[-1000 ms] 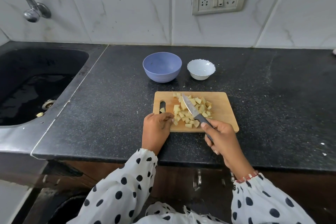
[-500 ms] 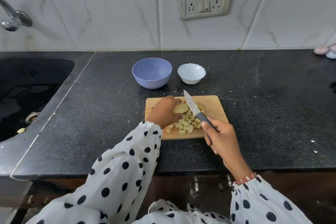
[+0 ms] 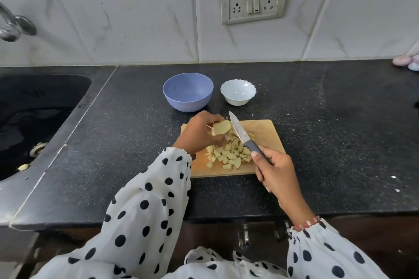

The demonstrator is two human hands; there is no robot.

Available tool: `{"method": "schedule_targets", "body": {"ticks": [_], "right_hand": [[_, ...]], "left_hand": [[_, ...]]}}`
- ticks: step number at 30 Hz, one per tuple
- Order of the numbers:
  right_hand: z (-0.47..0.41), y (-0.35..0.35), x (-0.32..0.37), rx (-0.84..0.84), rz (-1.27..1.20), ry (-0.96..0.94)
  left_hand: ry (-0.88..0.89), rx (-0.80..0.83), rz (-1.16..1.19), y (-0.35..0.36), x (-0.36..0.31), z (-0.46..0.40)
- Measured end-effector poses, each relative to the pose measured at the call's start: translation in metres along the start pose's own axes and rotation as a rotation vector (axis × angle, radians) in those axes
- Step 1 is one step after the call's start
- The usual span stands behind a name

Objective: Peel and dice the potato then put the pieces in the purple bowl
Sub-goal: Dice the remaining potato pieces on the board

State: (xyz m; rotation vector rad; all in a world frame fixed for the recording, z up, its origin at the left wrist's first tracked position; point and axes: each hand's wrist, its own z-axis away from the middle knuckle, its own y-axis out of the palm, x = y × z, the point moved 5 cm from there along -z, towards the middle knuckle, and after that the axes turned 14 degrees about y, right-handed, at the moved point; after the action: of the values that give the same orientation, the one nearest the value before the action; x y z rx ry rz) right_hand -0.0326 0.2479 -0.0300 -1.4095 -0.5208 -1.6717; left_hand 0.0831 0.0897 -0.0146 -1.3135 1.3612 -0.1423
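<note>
While over the cutting board (image 3: 265, 130):
Left hand (image 3: 200, 133): pinching potato slice (image 3: 221, 127)
Right hand (image 3: 275, 170): gripping paring knife (image 3: 242, 136), above diced potato (image 3: 229, 154)

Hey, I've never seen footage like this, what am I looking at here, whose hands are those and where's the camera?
There is no machine: a person wears a camera on the head, looking down at their own hands. On the black counter lies a wooden cutting board with a pile of diced potato pieces. The left hand grips a bigger potato chunk. The right hand holds a knife, its blade over the pile. Behind the board stand a purple bowl and a small white bowl; neither shows any potato. A sink is on the left.
</note>
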Motion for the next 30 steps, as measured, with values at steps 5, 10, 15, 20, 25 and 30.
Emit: {"method": "schedule_targets", "body": {"ticks": [5, 10, 15, 20, 25, 30], "right_hand": [[0.006, 0.003, -0.007, 0.053, 0.214, -0.080], [0.017, 0.018, -0.019, 0.159, 0.488, -0.133], [0.029, 0.026, -0.018, 0.027, 0.833, -0.283], [0.028, 0.021, -0.015, -0.124, 0.756, -0.313], [0.018, 0.015, -0.016, -0.061, 0.523, -0.157], [0.027, 0.020, -0.014, -0.030, 0.456, -0.145]], "left_hand": [[-0.083, -0.265, 0.086, -0.028, 0.010, 0.026], [-0.192, -0.291, 0.026, -0.035, 0.021, 0.046], [-0.205, -0.225, 0.004, -0.027, 0.020, 0.063], [-0.170, -0.084, -0.030, -0.011, 0.015, 0.079], [-0.113, -0.020, -0.029, 0.000, 0.003, 0.080], [-0.129, -0.026, 0.073, 0.005, 0.001, 0.086]]}}
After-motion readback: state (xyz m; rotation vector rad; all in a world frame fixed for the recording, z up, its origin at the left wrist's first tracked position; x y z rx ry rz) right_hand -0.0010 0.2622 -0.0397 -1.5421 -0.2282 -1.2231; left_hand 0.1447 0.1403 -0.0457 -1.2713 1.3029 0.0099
